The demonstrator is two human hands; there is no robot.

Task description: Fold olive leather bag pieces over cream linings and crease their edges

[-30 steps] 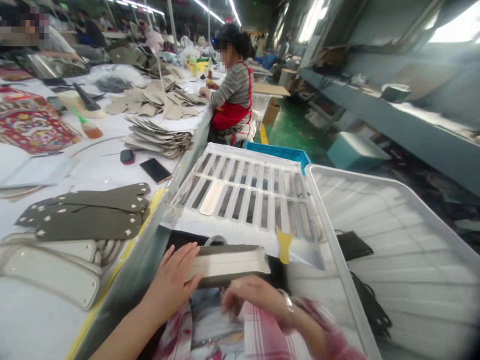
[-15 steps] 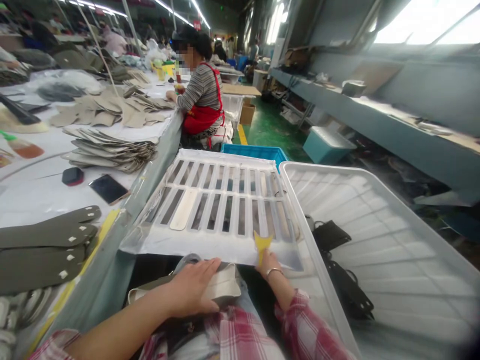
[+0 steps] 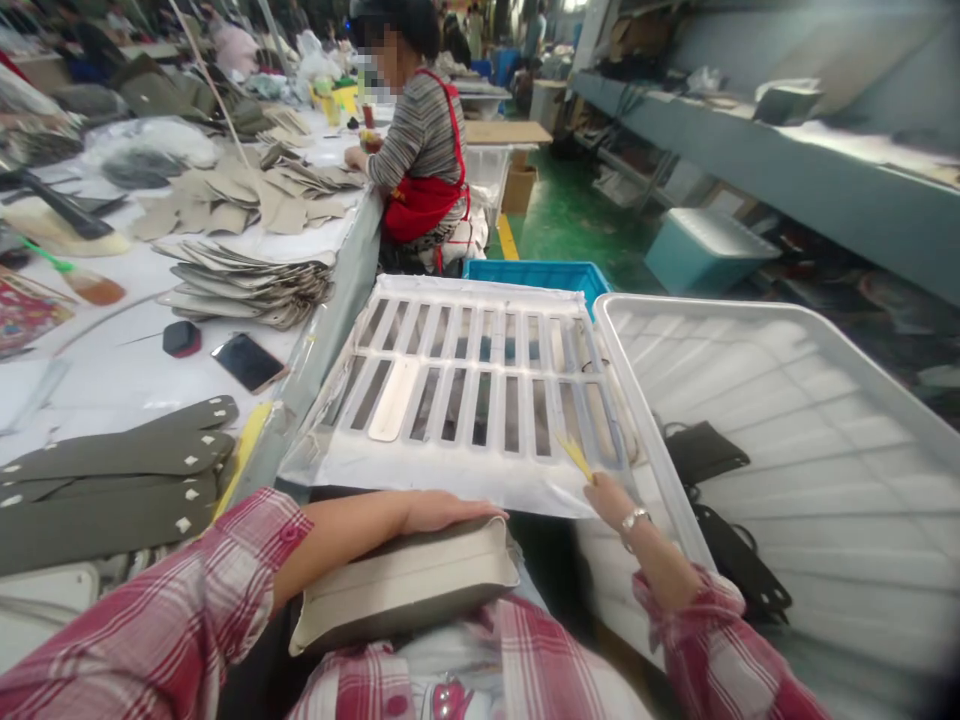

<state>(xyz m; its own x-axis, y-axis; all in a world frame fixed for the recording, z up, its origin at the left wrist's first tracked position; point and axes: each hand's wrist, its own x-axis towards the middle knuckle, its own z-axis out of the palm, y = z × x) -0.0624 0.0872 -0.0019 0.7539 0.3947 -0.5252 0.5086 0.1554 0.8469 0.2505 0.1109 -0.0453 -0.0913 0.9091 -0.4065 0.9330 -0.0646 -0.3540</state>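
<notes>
On my lap lies a boxy beige and grey-green bag piece [image 3: 409, 590], its long pale side tilted up towards me. Along its far upper edge rests my left hand [image 3: 446, 508], fingers stretched out flat against it, the thumb hidden. My right hand [image 3: 609, 497] is closed around the handle of a yellow plastic scraper [image 3: 576, 456], which shows almost edge-on. The scraper is over the near right part of a white slatted plastic crate top [image 3: 442, 470]. A single pale strip [image 3: 394, 400] lies among the slats.
A big white bin [image 3: 817, 450] with dark bag pieces [image 3: 739, 560] stands at my right. On the left table lie grey-green strips [image 3: 127, 480], a phone [image 3: 249, 362], a stack of pieces [image 3: 247, 285] and a glue bottle [image 3: 90, 285]. A co-worker [image 3: 424, 150] sits ahead.
My left hand has shifted to the piece's far edge, and the piece has turned its pale side towards me. The scraper has turned from flat to nearly edge-on. The view has swung slightly left.
</notes>
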